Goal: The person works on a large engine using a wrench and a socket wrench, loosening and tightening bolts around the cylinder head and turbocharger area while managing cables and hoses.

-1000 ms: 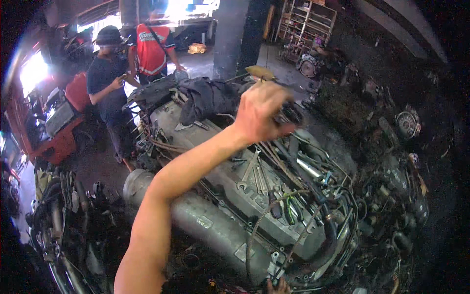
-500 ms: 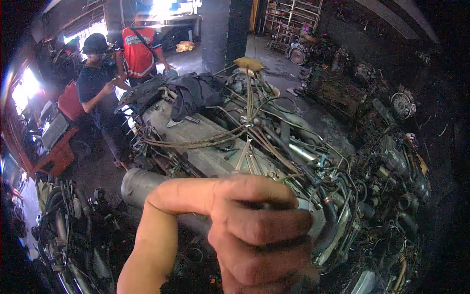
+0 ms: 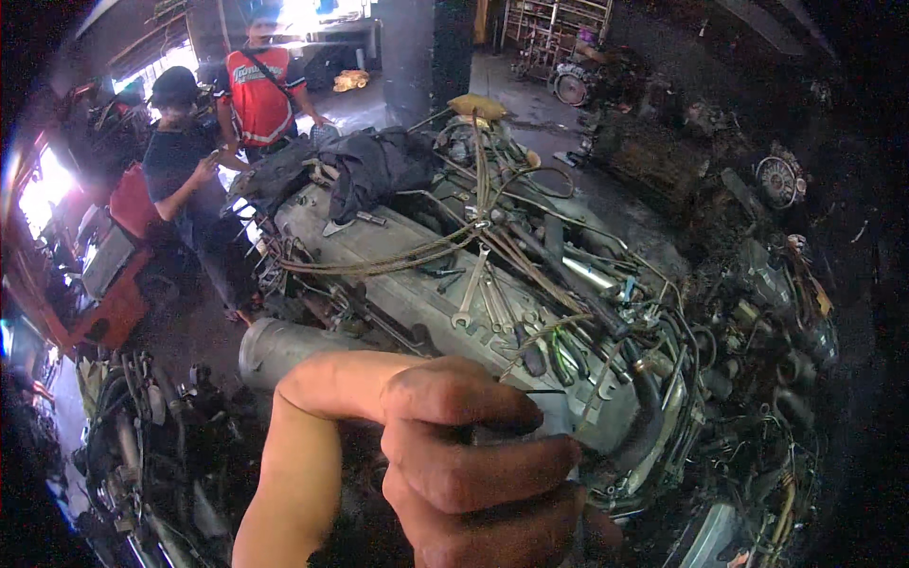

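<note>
My left hand (image 3: 478, 464) is raised close in front of the view, its forearm coming up from the lower left and bending toward the middle. The fingers are curled into a closed grip. A pale thing with a thin dark edge (image 3: 549, 409) shows beside the upper fingers; its kind cannot be made out. Beyond the hand lies a large greyish engine (image 3: 379, 256). Several wrenches (image 3: 471, 289) rest on its top, along with tools with dark and green handles (image 3: 561, 352). My right hand is not visible.
Ropes (image 3: 379, 269) stretch across the engine to a knot. Dark cloth (image 3: 379, 175) drapes its far end. A metal cylinder (image 3: 294, 350) juts out at left. Two people (image 3: 185, 161) stand beyond. Engine parts (image 3: 748, 331) crowd the right, pipes and hoses (image 3: 133, 445) the lower left.
My left fist has shifted a little left and downward, still closed. The wrenches and green-handled tools on the engine show more fully now. The pale thing by the fingers has come into sight.
</note>
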The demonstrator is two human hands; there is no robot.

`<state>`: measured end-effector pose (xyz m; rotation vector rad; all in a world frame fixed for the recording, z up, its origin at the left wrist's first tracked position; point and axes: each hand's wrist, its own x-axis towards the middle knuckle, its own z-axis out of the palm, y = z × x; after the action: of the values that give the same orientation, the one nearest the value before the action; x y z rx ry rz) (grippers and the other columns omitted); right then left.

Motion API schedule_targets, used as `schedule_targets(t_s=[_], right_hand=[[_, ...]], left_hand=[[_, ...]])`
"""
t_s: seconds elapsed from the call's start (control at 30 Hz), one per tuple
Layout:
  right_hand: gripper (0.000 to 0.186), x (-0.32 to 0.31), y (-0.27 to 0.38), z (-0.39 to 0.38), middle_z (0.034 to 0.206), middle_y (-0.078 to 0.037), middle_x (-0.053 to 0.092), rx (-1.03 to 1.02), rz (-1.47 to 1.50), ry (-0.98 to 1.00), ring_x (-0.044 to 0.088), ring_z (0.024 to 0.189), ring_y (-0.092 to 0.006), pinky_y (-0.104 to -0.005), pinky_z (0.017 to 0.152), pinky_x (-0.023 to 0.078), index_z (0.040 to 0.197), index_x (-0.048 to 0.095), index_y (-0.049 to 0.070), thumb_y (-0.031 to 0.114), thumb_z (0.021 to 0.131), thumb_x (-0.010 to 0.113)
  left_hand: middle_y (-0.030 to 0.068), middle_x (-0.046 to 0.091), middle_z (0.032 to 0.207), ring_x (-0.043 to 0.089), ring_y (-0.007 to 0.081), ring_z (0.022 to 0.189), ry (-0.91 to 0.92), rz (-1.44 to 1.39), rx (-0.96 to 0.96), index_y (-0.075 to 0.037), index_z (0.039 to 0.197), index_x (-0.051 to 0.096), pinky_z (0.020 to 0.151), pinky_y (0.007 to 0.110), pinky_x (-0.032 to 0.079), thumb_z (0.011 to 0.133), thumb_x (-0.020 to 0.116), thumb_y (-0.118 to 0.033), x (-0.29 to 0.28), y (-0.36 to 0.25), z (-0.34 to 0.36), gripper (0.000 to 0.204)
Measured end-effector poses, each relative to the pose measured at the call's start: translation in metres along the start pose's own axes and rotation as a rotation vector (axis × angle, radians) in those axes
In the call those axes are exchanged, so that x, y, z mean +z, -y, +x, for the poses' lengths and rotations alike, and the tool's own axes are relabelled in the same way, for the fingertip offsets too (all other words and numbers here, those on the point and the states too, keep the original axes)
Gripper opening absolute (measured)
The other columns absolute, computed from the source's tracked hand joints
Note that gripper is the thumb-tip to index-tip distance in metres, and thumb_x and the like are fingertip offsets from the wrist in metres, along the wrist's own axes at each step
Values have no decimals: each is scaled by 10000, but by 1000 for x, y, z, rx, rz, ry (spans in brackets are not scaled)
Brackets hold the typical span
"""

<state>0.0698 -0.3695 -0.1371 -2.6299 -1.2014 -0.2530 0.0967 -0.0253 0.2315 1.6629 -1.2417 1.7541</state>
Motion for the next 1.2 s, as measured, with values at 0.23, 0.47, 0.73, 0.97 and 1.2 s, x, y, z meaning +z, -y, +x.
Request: schedule_targets(t_s=[0.23, 0.47, 0.73, 0.97, 1.2], right_hand=[[610, -18, 1, -1, 1317, -269, 308, -21, 11, -34, 318, 1190, -420, -539, 905, 246, 1244, 449, 217, 420, 687, 591], [682, -16, 2, 4, 1291, -233, 362, 3, -26, -151, 401, 1121, -392, -495, 871, 274, 1222, 438, 285, 291, 564, 617], [642, -7, -2, 0, 1241, -199, 400, -6, -84, -158, 391, 1109, -363, -501, 876, 267, 1194, 455, 312, 457, 589, 613], [549, -7, 2, 3, 1234, -178, 424, 2, -134, -212, 418, 1097, -329, -475, 856, 282, 1155, 527, 316, 466, 631, 597], [510, -10, 4, 3, 1231, -187, 410, 31, -63, -143, 400, 1101, -345, -496, 870, 274, 1145, 532, 291, 454, 664, 580]], left_hand=[[149, 558, 869, 549, 307, 794, 179, 146, -166, -17, 839, 554, 660, 375, 439, 551, 761, -311, -25, -3, -17, 461], [191, 569, 865, 556, 336, 819, 272, 918, -814, 14, 876, 557, 697, 405, 434, 625, 743, -393, -98, 119, -114, 513], [214, 624, 943, 603, 321, 907, 639, 827, -1554, 14, 921, 636, 804, 374, 455, 618, 700, -530, -178, 184, -277, 626], [215, 627, 953, 600, 318, 935, 651, 750, -1889, 17, 958, 636, 822, 369, 455, 568, 705, -589, -173, 192, -327, 724], [205, 595, 1066, 568, 304, 1016, 748, 740, -1867, 10, 1073, 588, 867, 362, 442, 540, 731, -583, -178, 190, -337, 810]])
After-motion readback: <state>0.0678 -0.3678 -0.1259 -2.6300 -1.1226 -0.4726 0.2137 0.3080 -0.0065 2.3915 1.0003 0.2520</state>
